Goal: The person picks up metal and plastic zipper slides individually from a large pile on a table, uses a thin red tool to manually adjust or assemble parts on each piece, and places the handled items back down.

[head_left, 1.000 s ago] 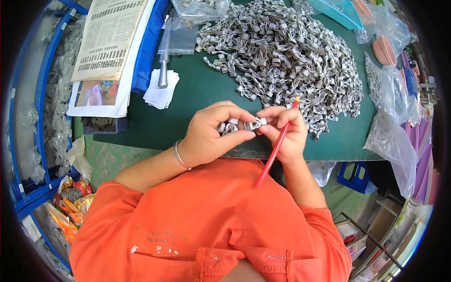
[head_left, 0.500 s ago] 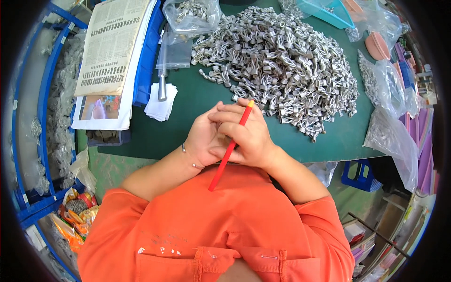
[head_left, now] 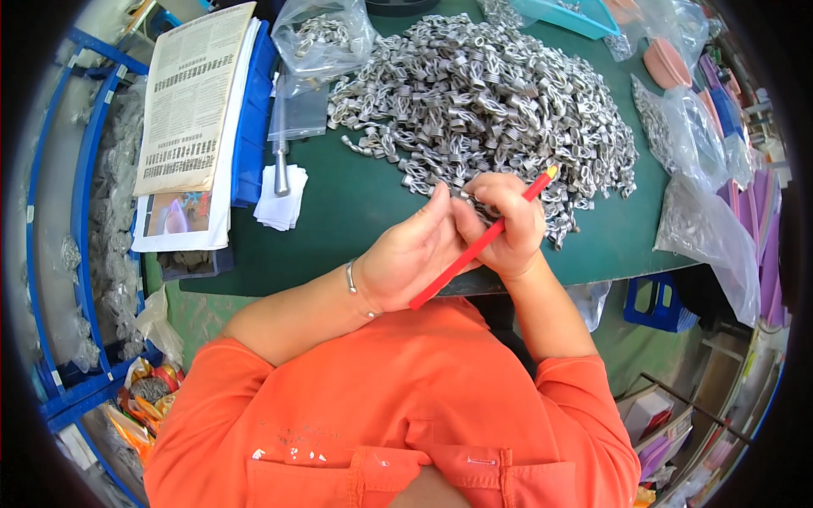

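hands meet at the middle of the frame, just below the heap. my left hand (head_left: 415, 254) comes up from the lower left, wrist bent, palm turned toward the right one, fingers pressed together and pointing up at the pile's near edge; a thin metal bangle (head_left: 350, 278) circles that wrist. whether it grips anything i cannot tell, since its fingertips are hidden against my other hand. my right hand (head_left: 506, 222) is curled into a loose fist, fingers folded around a red pencil (head_left: 479, 244), closed firmly on its upper half.

pencil's long axis runs diagonally, its yellowish tip aimed at the upper right over the pile's edge, its other end pointing lower left across my left palm toward my orange shirt (head_left: 398, 406). it is slim, straight and smooth.

pile of small metal clips (head_left: 491, 93) fills the upper middle of the frame: dull silver, looped and ribbed, tangled on a dark green table mat (head_left: 356, 212). clear plastic bags (head_left: 707, 224) of more parts lie at the right, crinkled and glossy. at the upper left a printed newspaper (head_left: 195, 93) lies flat over a blue bin.
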The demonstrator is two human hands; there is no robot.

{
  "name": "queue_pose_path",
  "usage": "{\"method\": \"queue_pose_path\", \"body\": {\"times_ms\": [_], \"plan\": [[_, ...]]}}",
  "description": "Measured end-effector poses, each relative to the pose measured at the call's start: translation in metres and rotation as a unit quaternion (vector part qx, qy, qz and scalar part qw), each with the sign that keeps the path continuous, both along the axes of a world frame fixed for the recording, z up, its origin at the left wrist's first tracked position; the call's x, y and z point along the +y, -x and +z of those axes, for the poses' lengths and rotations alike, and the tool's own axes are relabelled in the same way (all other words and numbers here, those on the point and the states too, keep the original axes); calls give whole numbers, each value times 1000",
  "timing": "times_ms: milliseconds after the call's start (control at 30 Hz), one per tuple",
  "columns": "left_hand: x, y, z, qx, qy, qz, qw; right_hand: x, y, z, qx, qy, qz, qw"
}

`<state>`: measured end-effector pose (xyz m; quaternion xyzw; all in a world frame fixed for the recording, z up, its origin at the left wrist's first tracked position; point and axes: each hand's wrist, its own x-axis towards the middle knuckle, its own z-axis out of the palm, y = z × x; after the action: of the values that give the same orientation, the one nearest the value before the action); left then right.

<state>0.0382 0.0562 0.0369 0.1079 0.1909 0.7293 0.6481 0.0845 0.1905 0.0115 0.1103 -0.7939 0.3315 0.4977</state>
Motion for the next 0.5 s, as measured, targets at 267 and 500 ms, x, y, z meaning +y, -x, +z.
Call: {"method": "queue_pose_path", "body": {"times_ms": [267,500], "plan": [[13,-7,0,73,46,-96,992,54,-76,21,-27,493,-70,867],[-8,12,-34,206,214,81,951,117,-211,-33,56,441,-350,825]]}}
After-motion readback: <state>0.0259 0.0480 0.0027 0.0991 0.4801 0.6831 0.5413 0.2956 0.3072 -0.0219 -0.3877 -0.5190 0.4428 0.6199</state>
